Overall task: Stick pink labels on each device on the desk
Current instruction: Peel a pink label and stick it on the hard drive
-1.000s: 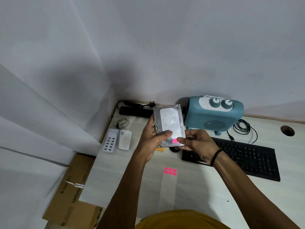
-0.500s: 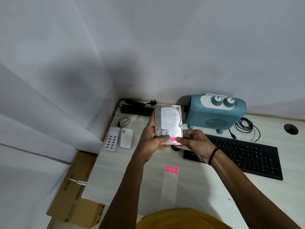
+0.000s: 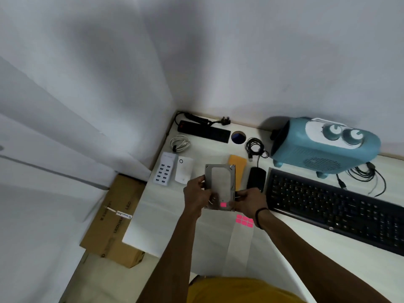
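Observation:
A silver hard drive (image 3: 220, 184) is held above the desk (image 3: 166, 219) by both hands. My left hand (image 3: 195, 199) grips its left edge and my right hand (image 3: 248, 200) its lower right corner. One pink label (image 3: 223, 204) sticks near the drive's lower edge. A label sheet (image 3: 240, 243) lies on the desk below, with several pink labels (image 3: 244, 220) at its top end. Other devices lie around: a white USB hub (image 3: 164, 171), a white adapter (image 3: 184, 172), a black mouse (image 3: 256, 178), a black keyboard (image 3: 334, 206), a blue heater (image 3: 323, 147).
A black power strip (image 3: 204, 130), a white coiled cable (image 3: 180, 143), a black cable (image 3: 254, 147) and an orange card (image 3: 237, 169) lie at the back. A cable hole (image 3: 237, 137) opens in the desk. A cardboard box (image 3: 113, 221) sits on the floor left of the desk.
The drive has come down from in front of the heater toward the desk, flatter now. The view has tilted, and the mouse, orange card and cable hole have come into sight.

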A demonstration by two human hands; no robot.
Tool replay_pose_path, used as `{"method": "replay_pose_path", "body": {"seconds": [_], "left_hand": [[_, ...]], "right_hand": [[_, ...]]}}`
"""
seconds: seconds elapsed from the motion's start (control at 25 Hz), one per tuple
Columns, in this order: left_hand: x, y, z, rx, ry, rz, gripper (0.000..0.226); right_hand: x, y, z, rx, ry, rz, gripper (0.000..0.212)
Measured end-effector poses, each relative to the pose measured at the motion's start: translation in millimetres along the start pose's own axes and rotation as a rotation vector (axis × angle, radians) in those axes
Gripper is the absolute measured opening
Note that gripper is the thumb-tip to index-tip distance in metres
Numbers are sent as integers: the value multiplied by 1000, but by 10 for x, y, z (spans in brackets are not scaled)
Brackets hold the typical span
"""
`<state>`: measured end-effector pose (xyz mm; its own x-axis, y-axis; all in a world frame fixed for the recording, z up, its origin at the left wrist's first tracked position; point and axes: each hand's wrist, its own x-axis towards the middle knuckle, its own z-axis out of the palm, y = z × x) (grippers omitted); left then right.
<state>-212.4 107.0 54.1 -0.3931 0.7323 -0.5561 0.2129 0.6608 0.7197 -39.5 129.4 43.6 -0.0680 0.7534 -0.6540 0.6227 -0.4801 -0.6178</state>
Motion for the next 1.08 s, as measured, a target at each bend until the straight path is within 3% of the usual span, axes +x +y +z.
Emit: {"method": "replay_pose_path", "body": {"seconds": [0.12, 0.28, 0.44, 0.84, 1.08], "left_hand": [[364, 58, -37, 178, 28, 15, 27], [911, 380, -9, 449, 25, 84, 31], [1341, 605, 154, 644, 17, 80, 31], [1494, 494, 313, 672, 70, 13, 34], [1420, 461, 409, 676, 28, -4, 37]], "right_hand": [[244, -191, 204, -48, -3, 42, 32], [691, -385, 345, 36, 9, 146, 34], [1187, -353, 360, 34, -88, 216, 32], [1386, -359, 520, -80, 19, 279, 47], [1378, -437, 588, -148, 148, 290, 37]]}}
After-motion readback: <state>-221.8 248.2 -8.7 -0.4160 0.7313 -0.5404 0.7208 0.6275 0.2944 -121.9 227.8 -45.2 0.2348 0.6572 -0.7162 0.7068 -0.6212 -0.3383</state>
